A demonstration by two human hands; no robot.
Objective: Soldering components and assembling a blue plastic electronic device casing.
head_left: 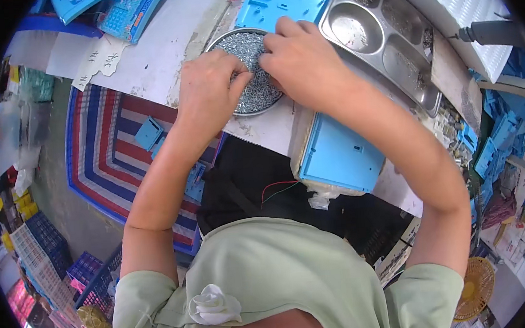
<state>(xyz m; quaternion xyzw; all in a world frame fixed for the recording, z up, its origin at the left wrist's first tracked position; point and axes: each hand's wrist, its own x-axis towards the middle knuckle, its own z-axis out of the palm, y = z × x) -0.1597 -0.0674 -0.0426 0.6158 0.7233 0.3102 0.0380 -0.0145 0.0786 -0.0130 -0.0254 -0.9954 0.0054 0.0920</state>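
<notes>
1. The left hand [206, 85] reaches over the left side of a round metal bowl [253, 113] in the upper middle of the frame. Its fingers are bent well inward, with the thumb close to the curled forefinger; whether a piece is pinched between them cannot be told, as the fingertips are largely hidden.
2. The right hand [305, 61] comes over the bowl's right side, palm down and half curled, its fingertips at the contents near the right rim. The back of the hand hides most of its grip, so what it has hold of, if anything, cannot be told.
3. The two hands are near each other but apart, with a strip of the contents showing between them.
4. The bowl stands on a pale, worn surface [148, 46]. It is filled broadly with small silvery metal pieces [251, 97], screw-like in look, lying loose in every direction and too small to tell singly.
5. Just beyond the bowl, at the top of the frame, lies a light blue plastic panel [287, 3] with small raised details.
6. At the upper right, a metal compartment tray [350, 24] carries scattered small bits.
7. Below the right forearm sits a blue rectangular panel [339, 155], with thin red and green wires [279, 183] to its left.
</notes>
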